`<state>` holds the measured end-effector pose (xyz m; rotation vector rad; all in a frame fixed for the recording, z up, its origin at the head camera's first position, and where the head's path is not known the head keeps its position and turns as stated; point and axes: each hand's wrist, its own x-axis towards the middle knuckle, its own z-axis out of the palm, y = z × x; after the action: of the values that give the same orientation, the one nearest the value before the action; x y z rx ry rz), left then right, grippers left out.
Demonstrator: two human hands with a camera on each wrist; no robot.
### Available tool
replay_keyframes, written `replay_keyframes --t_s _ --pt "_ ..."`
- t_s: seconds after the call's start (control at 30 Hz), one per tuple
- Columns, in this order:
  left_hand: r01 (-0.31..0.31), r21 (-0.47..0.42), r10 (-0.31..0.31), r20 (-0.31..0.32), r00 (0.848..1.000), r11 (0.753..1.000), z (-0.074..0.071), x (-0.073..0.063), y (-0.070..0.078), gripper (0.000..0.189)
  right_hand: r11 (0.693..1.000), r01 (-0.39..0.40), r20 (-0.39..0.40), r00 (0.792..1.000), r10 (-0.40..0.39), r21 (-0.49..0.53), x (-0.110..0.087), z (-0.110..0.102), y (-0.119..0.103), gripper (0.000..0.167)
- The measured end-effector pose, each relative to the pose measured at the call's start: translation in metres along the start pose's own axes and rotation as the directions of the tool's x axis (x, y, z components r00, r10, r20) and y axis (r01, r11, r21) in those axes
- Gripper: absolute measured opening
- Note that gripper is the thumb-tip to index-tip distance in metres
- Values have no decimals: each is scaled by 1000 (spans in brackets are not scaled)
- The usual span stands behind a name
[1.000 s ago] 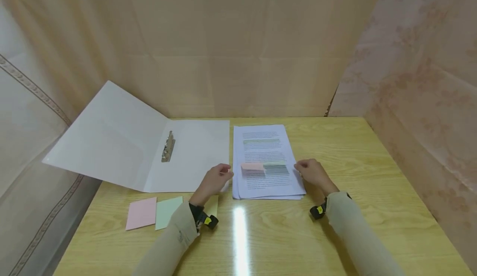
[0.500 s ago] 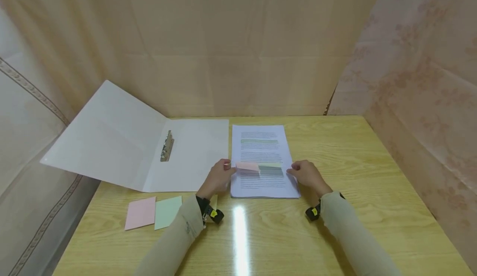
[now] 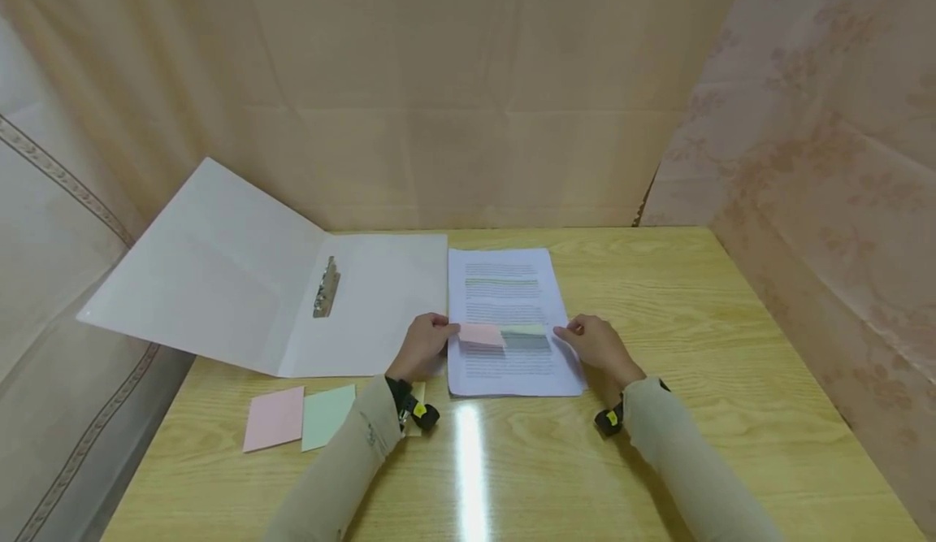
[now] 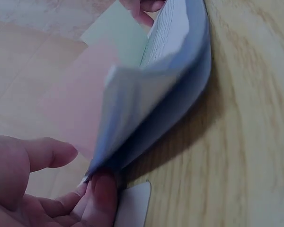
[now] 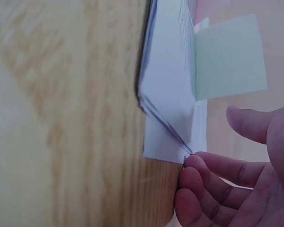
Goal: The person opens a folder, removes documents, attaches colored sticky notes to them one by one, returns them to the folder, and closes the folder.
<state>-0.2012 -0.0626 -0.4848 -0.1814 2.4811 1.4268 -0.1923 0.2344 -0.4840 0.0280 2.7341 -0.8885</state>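
A stack of printed sheets (image 3: 504, 371) lies on the table between my two hands, a pink sticky note (image 3: 481, 336) and a green sticky note (image 3: 523, 330) standing up from its top page. At the left edge, the fingers of my left hand (image 3: 424, 343) touch the sheets; the left wrist view shows the paper bowed up, with the thumb (image 4: 57, 152) apart from it. Fingertips of my right hand (image 3: 598, 347) press the right edge, where the right wrist view shows the sheets' edges bent together and the thumb (image 5: 248, 123) held away.
An open white folder (image 3: 387, 298) with a metal clip (image 3: 327, 288) lies left of the stack, its cover raised. In front are a pink note pad (image 3: 274, 418), a green one (image 3: 327, 417) and a yellow one (image 3: 418, 412) partly behind the left wrist. Curtains surround the table.
The stack has shifted slightly left and toward me, and its sheets lie more evenly together. My left hand has come up to its left edge; the right hand has moved left with it.
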Motion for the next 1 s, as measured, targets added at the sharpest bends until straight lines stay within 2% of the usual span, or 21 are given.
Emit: replay_keyframes --t_s 0.27,0.43,0.53,0.67,0.77,1.0 --pt "1 -91 3 37 999 996 4 -2 1 42 999 -42 -5 999 42 -2 2 2 -1 54" --pt "45 -214 -17 129 992 976 9 0 -2 41 998 -62 2 998 62 -19 3 5 -4 54" --pt "55 -249 -12 171 985 967 11 0 -4 39 996 -72 8 997 73 -60 4 6 -6 57" --pt "42 -280 8 176 984 959 11 -1 -3 41 989 -74 2 997 75 -132 5 8 -8 64" --pt "37 -318 20 176 984 947 9 -3 -1 42 986 -75 -17 997 73 -148 5 10 -10 72" --pt "49 -379 21 179 984 924 4 -7 0 42 997 -59 -36 998 58 -39 2 10 -10 100"
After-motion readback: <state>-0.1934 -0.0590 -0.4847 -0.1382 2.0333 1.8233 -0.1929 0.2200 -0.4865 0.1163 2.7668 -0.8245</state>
